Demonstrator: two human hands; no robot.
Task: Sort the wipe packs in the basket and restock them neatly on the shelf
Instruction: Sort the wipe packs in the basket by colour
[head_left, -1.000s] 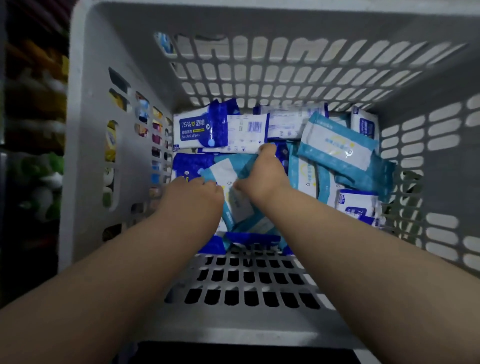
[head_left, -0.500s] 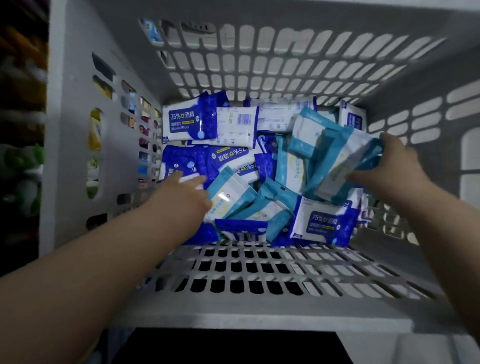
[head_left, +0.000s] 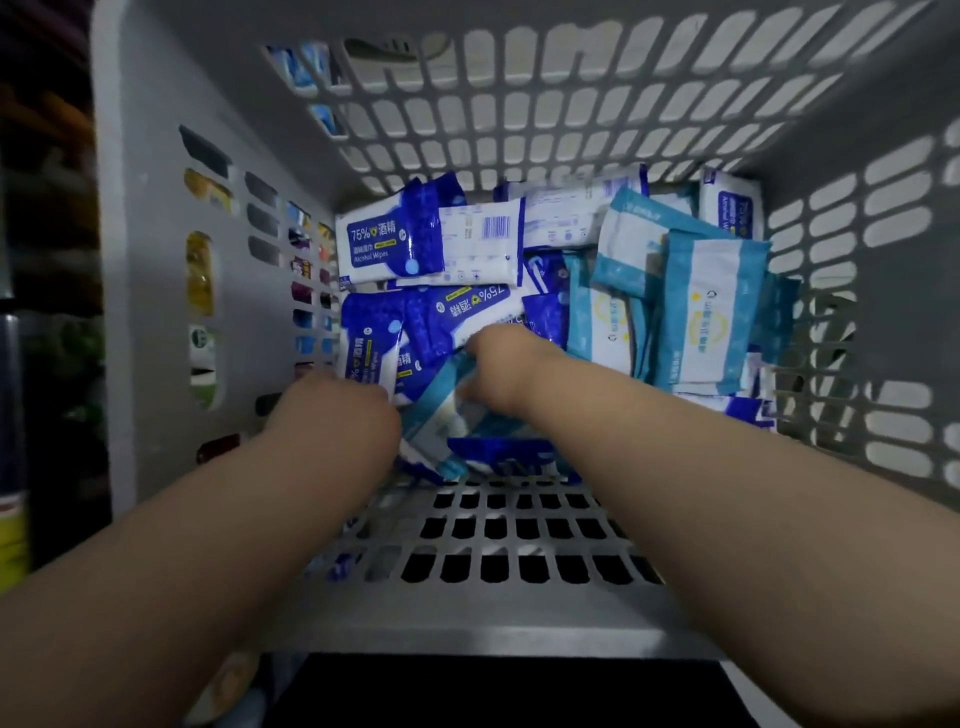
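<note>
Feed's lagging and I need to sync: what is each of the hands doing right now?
Left hand: fingers hidden among the dark-blue wipe packs, cannot tell.
Right hand: closed, gripping a light-blue wipe pack, it seems.

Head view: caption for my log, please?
Left hand and right hand dig among navy wipe packs and teal wipe packs in a grey basket.

1. Reaches into grey basket (head_left: 156, 260) with both forearms.
2. Pinches 1 light-blue pack (head_left: 441, 415) at the pile's near edge with right hand (head_left: 511, 369).
3. Rests left hand (head_left: 332, 410) just beside it, against dark-blue packs (head_left: 384, 244); fingers hidden.
4. Shows other light-blue packs (head_left: 711, 306) piled at right.
</note>
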